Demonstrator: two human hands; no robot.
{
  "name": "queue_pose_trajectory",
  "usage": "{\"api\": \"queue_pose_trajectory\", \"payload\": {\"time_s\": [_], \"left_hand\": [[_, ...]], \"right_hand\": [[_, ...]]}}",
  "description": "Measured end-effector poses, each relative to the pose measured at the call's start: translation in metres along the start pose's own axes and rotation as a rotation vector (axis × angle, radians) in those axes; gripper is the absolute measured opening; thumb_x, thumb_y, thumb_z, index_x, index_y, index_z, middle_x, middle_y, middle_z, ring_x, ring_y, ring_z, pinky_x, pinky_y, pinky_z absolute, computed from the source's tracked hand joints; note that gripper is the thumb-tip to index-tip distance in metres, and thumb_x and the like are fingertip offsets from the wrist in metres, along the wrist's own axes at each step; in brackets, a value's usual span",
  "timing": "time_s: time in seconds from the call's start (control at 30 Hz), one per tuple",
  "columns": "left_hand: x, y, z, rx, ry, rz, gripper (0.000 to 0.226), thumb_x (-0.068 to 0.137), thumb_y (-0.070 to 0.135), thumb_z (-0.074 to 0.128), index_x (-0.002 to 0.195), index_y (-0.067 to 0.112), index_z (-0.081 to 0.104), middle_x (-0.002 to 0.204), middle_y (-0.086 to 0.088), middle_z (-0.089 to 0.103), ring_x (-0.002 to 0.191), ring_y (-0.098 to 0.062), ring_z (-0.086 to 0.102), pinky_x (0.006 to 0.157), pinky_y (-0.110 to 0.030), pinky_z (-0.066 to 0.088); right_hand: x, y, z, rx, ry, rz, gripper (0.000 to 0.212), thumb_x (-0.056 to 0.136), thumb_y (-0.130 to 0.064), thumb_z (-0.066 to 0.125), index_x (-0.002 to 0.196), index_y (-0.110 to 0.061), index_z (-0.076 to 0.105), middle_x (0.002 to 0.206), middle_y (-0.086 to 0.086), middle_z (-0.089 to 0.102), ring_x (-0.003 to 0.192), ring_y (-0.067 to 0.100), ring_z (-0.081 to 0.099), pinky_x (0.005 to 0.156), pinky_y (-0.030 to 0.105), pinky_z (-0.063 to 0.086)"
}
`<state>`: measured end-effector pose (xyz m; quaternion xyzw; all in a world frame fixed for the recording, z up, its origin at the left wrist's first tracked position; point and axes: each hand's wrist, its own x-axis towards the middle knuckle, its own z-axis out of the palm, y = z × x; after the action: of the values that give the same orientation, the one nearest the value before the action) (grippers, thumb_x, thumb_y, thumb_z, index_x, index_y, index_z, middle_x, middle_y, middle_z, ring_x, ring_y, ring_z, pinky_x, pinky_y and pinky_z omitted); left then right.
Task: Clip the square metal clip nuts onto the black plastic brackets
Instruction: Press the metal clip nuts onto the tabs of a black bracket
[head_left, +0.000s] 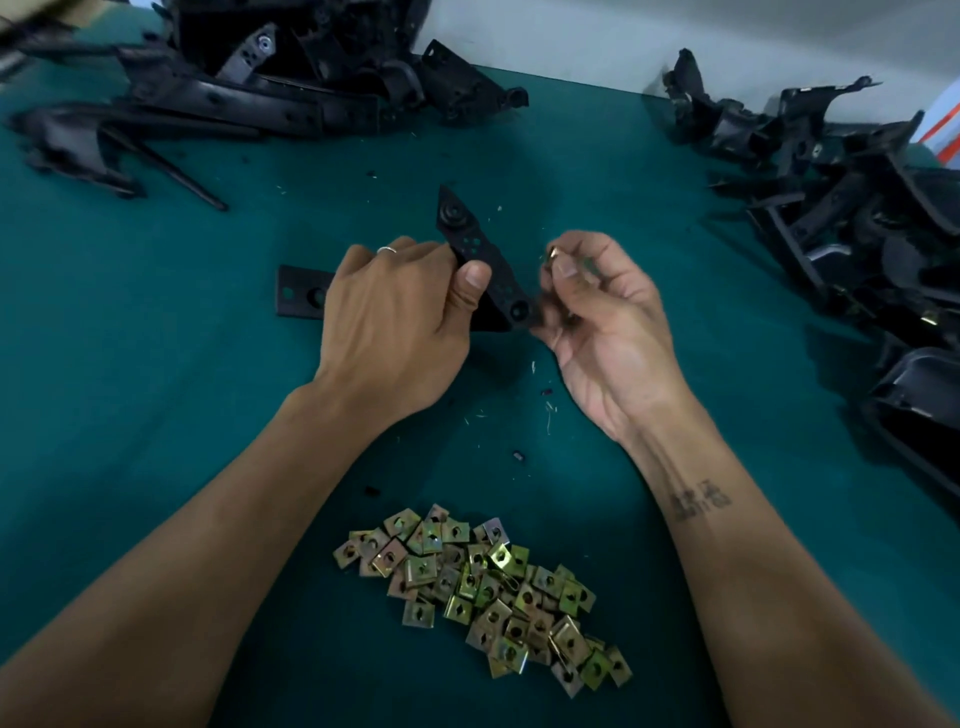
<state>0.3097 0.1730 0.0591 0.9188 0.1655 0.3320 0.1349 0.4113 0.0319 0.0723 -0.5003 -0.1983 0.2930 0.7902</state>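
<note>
Centrally, left hand (387, 317) gripping one bracket (480, 260), right hand (597, 306) pinching one clip nut (552, 254)

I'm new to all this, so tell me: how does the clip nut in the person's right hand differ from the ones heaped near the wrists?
The held clip nut is a single piece, pinched above the table in the right hand beside the black bracket; the pile of clip nuts is many pieces, lying loose and overlapping on the green table. Both look brassy metal.

My feed is dim and soft; edges bow outward, the top-left corner smears, and faint shadows fall on the counter (156, 364).
</note>
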Motion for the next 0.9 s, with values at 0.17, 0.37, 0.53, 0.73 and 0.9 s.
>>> {"api": "queue_pose_trajectory", "payload": {"time_s": [0.17, 0.37, 0.53, 0.73, 0.9], "left_hand": [[-0.001, 0.003, -0.001, 0.046, -0.021, 0.023, 0.047, 0.105, 0.043, 0.025, 0.065, 0.018, 0.031, 0.061, 0.007, 0.033, 0.057, -0.022, 0.029, 0.069, -0.038, 0.035], [-0.003, 0.003, -0.003, 0.05, -0.029, 0.045, 0.043, 0.105, 0.041, 0.027, 0.067, 0.02, 0.031, 0.065, 0.007, 0.037, 0.061, -0.021, 0.031, 0.07, -0.037, 0.033], [-0.003, 0.003, -0.003, 0.044, -0.028, 0.052, 0.041, 0.104, 0.039, 0.03, 0.067, 0.02, 0.03, 0.066, 0.008, 0.034, 0.063, -0.02, 0.03, 0.07, -0.037, 0.031], [-0.004, 0.002, -0.003, 0.059, -0.057, 0.074, 0.044, 0.104, 0.043, 0.025, 0.068, 0.019, 0.032, 0.067, 0.006, 0.038, 0.064, -0.021, 0.032, 0.071, -0.04, 0.034], [-0.003, 0.002, -0.002, 0.05, -0.064, 0.068, 0.044, 0.104, 0.044, 0.024, 0.069, 0.018, 0.033, 0.068, 0.006, 0.04, 0.065, -0.021, 0.033, 0.072, -0.041, 0.035]], "right_hand": [[-0.002, -0.002, -0.003, -0.033, -0.034, 0.045, 0.015, 0.102, 0.0, 0.049, 0.092, -0.007, 0.058, 0.057, 0.003, 0.048, 0.046, 0.011, 0.036, 0.043, 0.022, 0.03], [-0.003, -0.005, -0.004, -0.004, -0.026, 0.023, 0.01, 0.099, 0.0, 0.054, 0.095, -0.004, 0.062, 0.075, 0.017, 0.071, 0.055, 0.018, 0.06, 0.054, 0.023, 0.05], [-0.003, -0.005, -0.006, -0.039, -0.002, -0.013, 0.009, 0.093, 0.002, 0.061, 0.089, -0.004, 0.065, 0.075, 0.016, 0.07, 0.061, 0.021, 0.063, 0.059, 0.023, 0.052], [-0.003, -0.005, -0.012, -0.122, 0.005, -0.052, 0.015, 0.091, 0.01, 0.061, 0.097, -0.003, 0.062, 0.075, 0.016, 0.071, 0.06, 0.021, 0.06, 0.058, 0.023, 0.048], [-0.004, -0.001, -0.011, -0.132, 0.006, -0.063, 0.015, 0.086, 0.012, 0.068, 0.088, -0.002, 0.072, 0.08, 0.012, 0.074, 0.072, 0.017, 0.068, 0.067, 0.023, 0.053]]}}
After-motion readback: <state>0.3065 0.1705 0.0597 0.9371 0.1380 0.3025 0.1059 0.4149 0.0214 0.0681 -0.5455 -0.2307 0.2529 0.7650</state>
